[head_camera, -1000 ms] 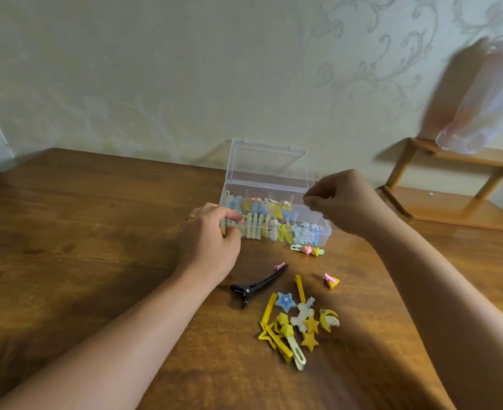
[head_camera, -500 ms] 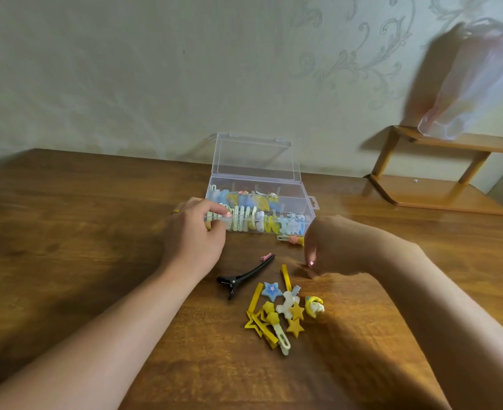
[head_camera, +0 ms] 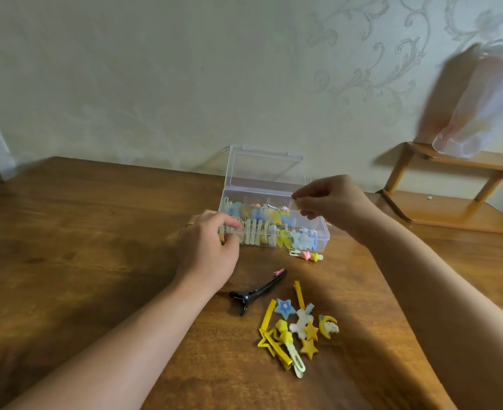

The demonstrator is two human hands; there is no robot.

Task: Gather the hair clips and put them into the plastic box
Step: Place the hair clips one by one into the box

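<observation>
Two hands are at the box (head_camera: 318,232), which stands open in the middle of the frame with its lid up against the wall. The left hand (head_camera: 209,247) grips the left end of the box, fingers curled on its front wall. The right hand (head_camera: 333,202) is above the right part of the box, thumb and forefinger pinched together; something small and yellowish seems to be between them, but I cannot tell what it is. Many clips are already inside the box.

Several clips (head_camera: 297,329) lie in a pile in the lower middle of the frame, on the table (head_camera: 81,247). A black clip (head_camera: 259,291) lies just left of the pile, its long axis going from lower left to upper right. A small pink clip (head_camera: 306,255) lies just in front of the box's right end.

The pile lies straight below the right hand in the frame, toward the person, and the right hand is free to go down to it while the left is busy with the box. So I think the right hand should fetch the next clip, after it lets go over the box.
</observation>
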